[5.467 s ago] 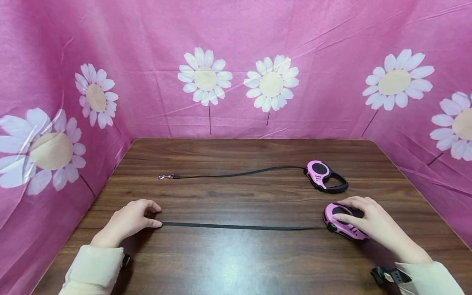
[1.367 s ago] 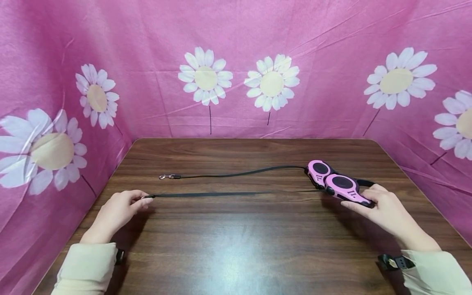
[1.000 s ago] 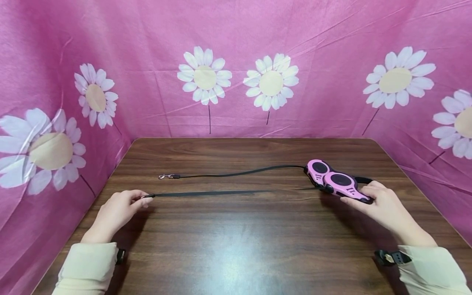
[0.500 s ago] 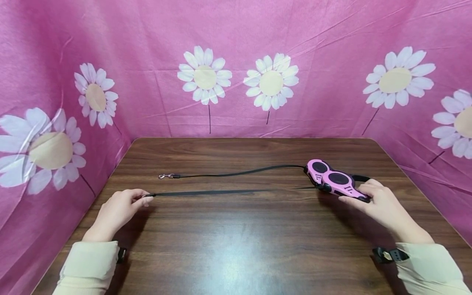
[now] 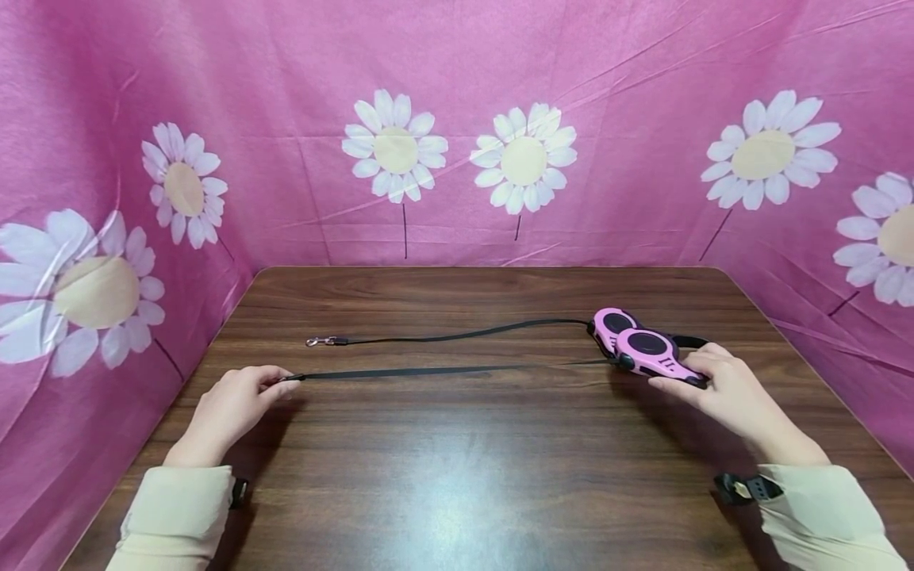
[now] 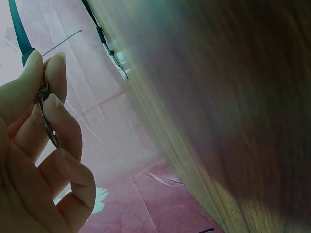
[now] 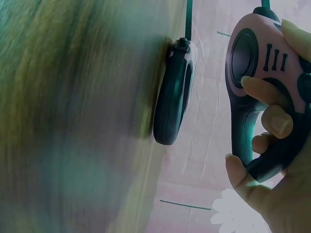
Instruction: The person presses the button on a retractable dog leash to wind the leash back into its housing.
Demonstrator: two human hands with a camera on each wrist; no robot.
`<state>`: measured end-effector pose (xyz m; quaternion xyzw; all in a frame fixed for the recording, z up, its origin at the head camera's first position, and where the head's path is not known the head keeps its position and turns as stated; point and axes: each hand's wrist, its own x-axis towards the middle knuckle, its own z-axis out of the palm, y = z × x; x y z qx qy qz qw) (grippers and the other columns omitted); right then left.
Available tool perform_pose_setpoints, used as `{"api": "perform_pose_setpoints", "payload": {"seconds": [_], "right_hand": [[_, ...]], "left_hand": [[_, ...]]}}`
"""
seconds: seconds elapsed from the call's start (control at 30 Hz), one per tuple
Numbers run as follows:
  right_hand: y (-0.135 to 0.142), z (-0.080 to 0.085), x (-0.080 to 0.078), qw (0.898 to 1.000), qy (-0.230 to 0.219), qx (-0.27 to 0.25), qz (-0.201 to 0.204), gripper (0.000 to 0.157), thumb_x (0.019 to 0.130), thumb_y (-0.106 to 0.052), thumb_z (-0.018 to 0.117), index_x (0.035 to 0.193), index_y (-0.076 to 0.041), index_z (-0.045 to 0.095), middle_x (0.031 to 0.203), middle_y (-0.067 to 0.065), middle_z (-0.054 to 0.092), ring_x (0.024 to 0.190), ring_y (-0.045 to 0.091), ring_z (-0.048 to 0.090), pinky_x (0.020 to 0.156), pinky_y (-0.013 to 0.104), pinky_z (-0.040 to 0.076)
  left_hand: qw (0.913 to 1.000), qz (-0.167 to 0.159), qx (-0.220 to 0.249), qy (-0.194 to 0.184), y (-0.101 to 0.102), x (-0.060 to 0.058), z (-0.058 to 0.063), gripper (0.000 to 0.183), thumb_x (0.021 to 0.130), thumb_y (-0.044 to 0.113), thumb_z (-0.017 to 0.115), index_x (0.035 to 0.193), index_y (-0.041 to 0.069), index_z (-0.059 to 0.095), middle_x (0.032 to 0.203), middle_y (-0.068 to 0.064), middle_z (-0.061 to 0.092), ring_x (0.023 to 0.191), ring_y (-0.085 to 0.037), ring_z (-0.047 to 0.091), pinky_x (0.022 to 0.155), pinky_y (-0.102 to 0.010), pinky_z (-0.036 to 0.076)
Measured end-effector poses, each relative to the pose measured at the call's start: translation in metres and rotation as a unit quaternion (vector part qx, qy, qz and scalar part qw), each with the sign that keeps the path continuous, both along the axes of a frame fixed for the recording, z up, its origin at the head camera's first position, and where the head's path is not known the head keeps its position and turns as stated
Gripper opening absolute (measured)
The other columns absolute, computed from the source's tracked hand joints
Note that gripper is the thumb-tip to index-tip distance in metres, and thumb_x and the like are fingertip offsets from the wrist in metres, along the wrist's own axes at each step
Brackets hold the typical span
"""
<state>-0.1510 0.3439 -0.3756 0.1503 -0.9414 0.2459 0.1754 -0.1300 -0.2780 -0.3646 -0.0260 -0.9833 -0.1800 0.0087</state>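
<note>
A pink cloth (image 5: 457, 55) printed with daisies is hung behind a wood-grain table (image 5: 443, 420), above which a leash is stretched between two hands. The clip (image 6: 50, 131) end is pinched between the thumb and fingers of the left hand (image 5: 232, 412); the handle (image 7: 240, 138) of the pink case (image 5: 664, 363) is wrapped by the curled fingers of the right hand (image 5: 739, 400). The strap (image 5: 421, 371) is drawn nearly straight, thinning toward the case, where it seems to be turned edge-on. A far leash is laid out on the table, its strap gently bowed, its own case (image 5: 605, 337) partly hidden in the head view but shown well apart from the held one in the right wrist view. Should the left pinch be loosened, the clip could be pulled away, if the strap is spring-wound, or dropped. Should the held case be lowered where it is, the far case could be struck or nudged. A twist could be left in the strap if the case were rolled.
</note>
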Motion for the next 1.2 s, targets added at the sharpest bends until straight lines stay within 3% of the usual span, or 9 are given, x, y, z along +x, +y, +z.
{"api": "perform_pose_setpoints", "payload": {"seconds": [0.63, 1.2], "right_hand": [[-0.010, -0.001, -0.004, 0.999, -0.021, -0.027, 0.000, 0.023, 0.074, -0.027, 0.087, 0.068, -0.022, 0.066, 0.077, -0.001, 0.053, 0.073, -0.001, 0.040, 0.061, 0.020, 0.031], [-0.014, -0.001, -0.007, 1.000, -0.019, -0.011, 0.008, 0.021, 0.074, -0.028, 0.087, 0.071, -0.019, 0.067, 0.080, 0.000, 0.056, 0.076, -0.003, 0.039, 0.065, 0.020, 0.031]], "left_hand": [[0.9999, -0.006, 0.007, 0.007, 0.005, -0.001, -0.001, 0.027, 0.095, 0.040, 0.064, 0.104, 0.018, 0.075, 0.101, -0.009, 0.076, 0.100, -0.039, 0.068, 0.070, -0.059, 0.050], [0.9988, -0.006, 0.040, -0.027, 0.003, -0.004, 0.003, 0.035, 0.091, 0.048, 0.066, 0.104, 0.017, 0.076, 0.108, -0.011, 0.074, 0.106, -0.039, 0.065, 0.075, -0.061, 0.047]]}}
